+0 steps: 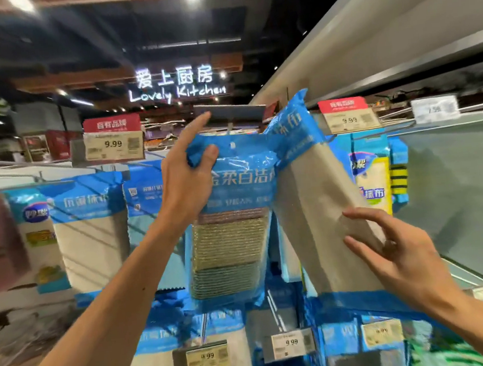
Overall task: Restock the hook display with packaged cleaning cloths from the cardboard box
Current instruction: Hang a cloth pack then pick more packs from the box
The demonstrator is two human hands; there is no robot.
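While pinching top edge of striped cloth pack (228,243) with left hand (186,179), touches tilted grey pack (311,205) with spread right hand (403,261); hemmed closely by hanging packs (91,237).

Above: a tag plate (230,113) caps the hook's front end, just over my pack (230,228). My left hand (187,173) pinches the pack's top corner, index finger up at the plate's left edge.
Right: a tilted pack (320,204) crosses my pack's right edge, its top beside the plate. My right hand (391,256) lies flat on it.
Left: hung packs (90,228) fill the row behind my forearm.
Far right: open room before the grey panel (458,189).
Below: lower tags (288,343) stand under my pack.
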